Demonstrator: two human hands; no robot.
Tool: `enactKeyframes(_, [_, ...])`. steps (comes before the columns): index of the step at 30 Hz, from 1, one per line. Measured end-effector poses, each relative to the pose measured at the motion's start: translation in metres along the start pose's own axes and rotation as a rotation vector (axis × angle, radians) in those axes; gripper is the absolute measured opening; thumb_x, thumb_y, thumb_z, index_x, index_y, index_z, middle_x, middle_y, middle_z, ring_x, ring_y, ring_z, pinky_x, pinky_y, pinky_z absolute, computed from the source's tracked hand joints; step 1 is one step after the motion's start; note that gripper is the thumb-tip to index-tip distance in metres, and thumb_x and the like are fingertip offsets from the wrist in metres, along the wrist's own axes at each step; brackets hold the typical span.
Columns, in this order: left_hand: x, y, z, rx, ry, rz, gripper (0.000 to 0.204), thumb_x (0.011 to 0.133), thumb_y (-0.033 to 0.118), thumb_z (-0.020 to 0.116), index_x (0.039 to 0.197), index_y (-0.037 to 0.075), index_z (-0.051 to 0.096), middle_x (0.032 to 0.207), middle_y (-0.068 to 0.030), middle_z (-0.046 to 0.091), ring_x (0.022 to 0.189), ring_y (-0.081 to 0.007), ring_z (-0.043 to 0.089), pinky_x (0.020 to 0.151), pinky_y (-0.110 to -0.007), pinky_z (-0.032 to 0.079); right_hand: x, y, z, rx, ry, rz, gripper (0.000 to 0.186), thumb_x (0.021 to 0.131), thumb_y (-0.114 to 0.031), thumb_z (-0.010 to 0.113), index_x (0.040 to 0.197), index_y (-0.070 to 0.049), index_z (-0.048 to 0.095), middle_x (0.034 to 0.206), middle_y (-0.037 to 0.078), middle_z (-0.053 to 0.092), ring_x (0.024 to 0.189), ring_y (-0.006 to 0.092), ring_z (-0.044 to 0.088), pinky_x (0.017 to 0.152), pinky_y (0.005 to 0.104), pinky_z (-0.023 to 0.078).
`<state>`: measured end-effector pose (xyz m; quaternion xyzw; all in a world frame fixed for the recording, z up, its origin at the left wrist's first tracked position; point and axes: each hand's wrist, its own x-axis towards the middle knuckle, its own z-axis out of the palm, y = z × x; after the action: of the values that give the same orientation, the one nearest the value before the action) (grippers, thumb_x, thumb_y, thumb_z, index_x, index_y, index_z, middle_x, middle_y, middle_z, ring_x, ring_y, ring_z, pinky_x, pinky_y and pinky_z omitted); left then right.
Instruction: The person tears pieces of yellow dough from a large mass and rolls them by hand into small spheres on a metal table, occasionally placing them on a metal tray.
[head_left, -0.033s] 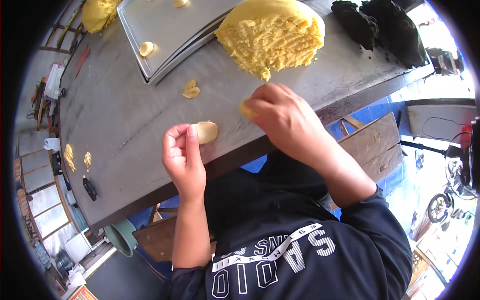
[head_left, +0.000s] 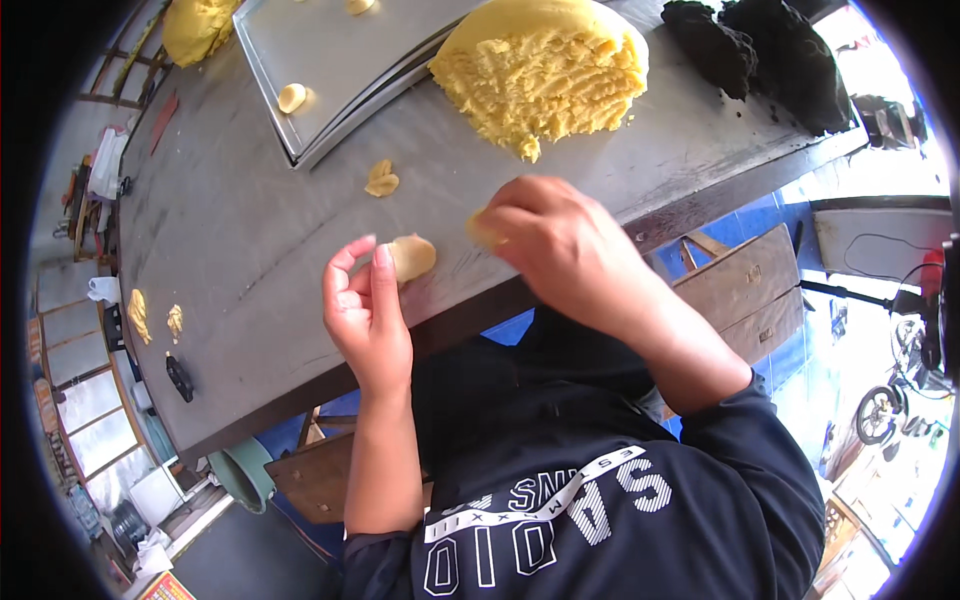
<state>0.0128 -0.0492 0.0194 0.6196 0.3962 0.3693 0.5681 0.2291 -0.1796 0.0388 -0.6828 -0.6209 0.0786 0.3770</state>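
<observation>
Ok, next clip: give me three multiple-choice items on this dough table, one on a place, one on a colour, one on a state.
1. Where does the big dough mound lie?
A. on the table beside the metal tray
B. on the floor
C. in the person's lap

2. What colour is the small dough piece at the left hand?
A. black
B. pale yellow
C. green

3. How does the right hand stand?
A. flat and empty on the tray
B. hanging below the table
C. fingers closed on a bit of dough

Answers:
1 A, the mound rests on the grey table right of the tray.
2 B, it matches the yellow mound.
3 C, a yellow bit shows at its fingertips.
</observation>
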Motion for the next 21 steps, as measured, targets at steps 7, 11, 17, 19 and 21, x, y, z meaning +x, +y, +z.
enactKeyframes(7, [-0.01,0.024,0.043,-0.325,-0.039,-0.111,0.06,0.121,0.027,0.067,0.17,-0.004,0.049,0.124,-0.011,0.081,0.112,-0.018,0.078,0.106,-0.039,0.063,0.012,-0.02,0.027,0.117,0.131,-0.04,0.02,0.096,-0.01,0.073,0.115,-0.007,0.079,0.116,0.015,0.075,0.11,0.0364,0.076,0.093,0.0471,0.064])
enactKeyframes(11, [0.018,-0.001,-0.014,0.281,-0.24,0.253,0.036,0.112,0.008,0.076,0.147,-0.002,0.073,0.116,-0.0058,0.081,0.096,-0.0171,0.076,0.088,-0.037,0.061,0.018,-0.024,0.021,0.439,0.144,-0.161,0.027,0.089,-0.002,0.078,0.116,-0.005,0.082,0.118,0.015,0.077,0.108,0.038,0.079,0.089,0.0479,0.066])
enactKeyframes(17, [0.028,-0.003,0.003,0.62,-0.258,0.602,0.03,0.084,0.016,0.091,0.101,0.001,0.071,0.095,-0.0118,0.07,0.081,-0.0379,0.07,0.076,-0.046,0.057,0.006,-0.024,0.037,0.28,0.123,-0.269,0.022,0.09,-0.013,0.077,0.111,-0.007,0.079,0.115,0.012,0.072,0.108,0.0332,0.075,0.085,0.0439,0.066])
enactKeyframes(19, [0.034,-0.005,0.0,0.611,-0.291,0.647,0.033,0.085,0.02,0.091,0.103,0.002,0.071,0.094,-0.0124,0.069,0.083,-0.0394,0.07,0.077,-0.046,0.057,-0.001,-0.036,0.042,0.014,0.097,-0.353,0.016,0.091,-0.018,0.074,0.102,-0.007,0.076,0.108,0.012,0.066,0.104,0.0301,0.071,0.082,0.0434,0.064])
enactKeyframes(21, [0.035,-0.007,0.0,0.573,-0.332,0.697,0.035,0.086,0.024,0.092,0.104,0.002,0.071,0.093,-0.0131,0.069,0.085,-0.0409,0.07,0.078,-0.046,0.057,-0.002,-0.039,0.046,-0.026,0.063,-0.361,0.014,0.09,-0.018,0.075,0.098,-0.006,0.075,0.106,0.012,0.064,0.101,0.0304,0.069,0.08,0.043,0.064])
